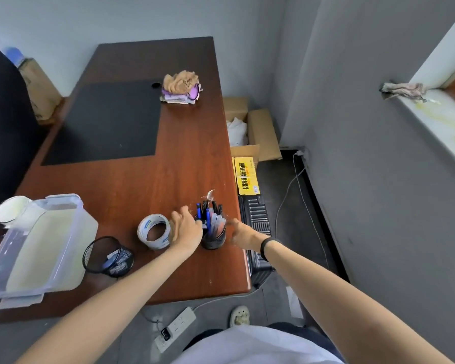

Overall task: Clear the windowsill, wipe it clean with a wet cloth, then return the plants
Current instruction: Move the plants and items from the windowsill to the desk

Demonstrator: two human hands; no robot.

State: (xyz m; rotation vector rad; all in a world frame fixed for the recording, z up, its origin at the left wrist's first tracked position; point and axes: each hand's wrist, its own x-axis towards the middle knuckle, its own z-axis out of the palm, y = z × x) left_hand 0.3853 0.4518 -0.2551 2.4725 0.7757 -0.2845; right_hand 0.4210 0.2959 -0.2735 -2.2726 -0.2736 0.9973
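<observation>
The black mesh pen holder (213, 239) stands upright on the wooden desk (184, 158), close to its right edge, between the two hands. Its long axis is vertical, and the pens (208, 214) in it fan upward and slightly away from the person.

The left hand (185, 229) lies against the holder's left side. Its fingers (198, 222) are at the rim and the thumb is lifted clear; whether they clasp the rim cannot be told. The right hand (243, 235), blurred, reaches in from the other side with fingers stretched and holds nothing.

Just left of the left hand sits a tape roll (154, 231). Beyond it are a second mesh cup (108, 256) and a clear plastic box (37, 245). A dark suitcase (256, 219) stands on the floor under the right hand. Well off to the right, a rag (403, 91) lies on the stained windowsill (444, 122).
</observation>
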